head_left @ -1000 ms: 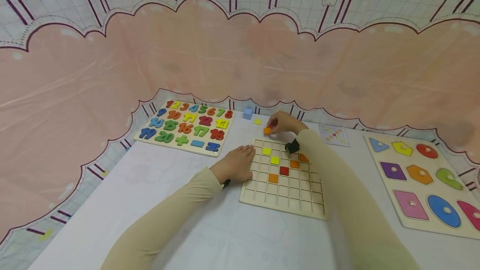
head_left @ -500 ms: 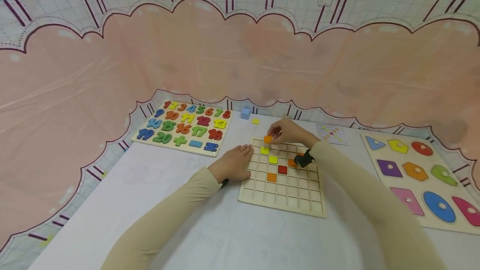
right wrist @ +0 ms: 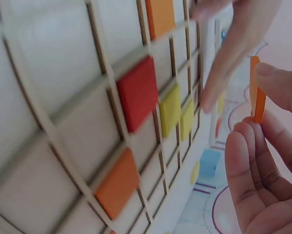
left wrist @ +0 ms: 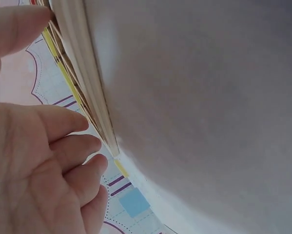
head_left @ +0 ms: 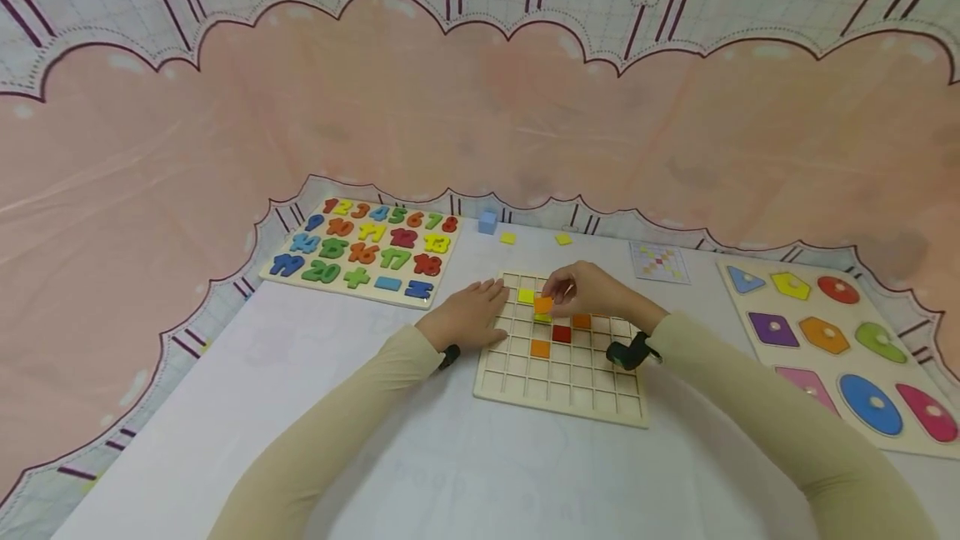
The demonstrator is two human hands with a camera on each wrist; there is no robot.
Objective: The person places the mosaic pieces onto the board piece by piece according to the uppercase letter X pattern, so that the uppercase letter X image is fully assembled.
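Observation:
A square wooden grid board [head_left: 551,394] lies on the white table. My right hand [head_left: 594,290] pinches a thin orange square tile [head_left: 543,305] between thumb and fingertips, over the board's upper left part. The right wrist view shows that tile [right wrist: 257,92] edge-on, away from the grid. In the grid sit a red tile [right wrist: 137,95], yellow tiles [head_left: 527,296] and orange tiles [head_left: 540,348]; the held tile partly covers one yellow tile in the head view. My left hand [head_left: 465,317] rests at the board's left edge, its thumb [left wrist: 19,29] against the side.
Behind the board lie two yellow tiles [head_left: 508,238] and a blue cube [head_left: 487,222]. A printed pattern card [head_left: 659,263] is at the back right. A number puzzle [head_left: 360,252] stands to the left, a shape puzzle [head_left: 832,340] to the right.
My right hand has carried the orange tile from behind the board forward over the grid. A second yellow tile behind the board has come into sight. My left hand has stayed at the board's edge.

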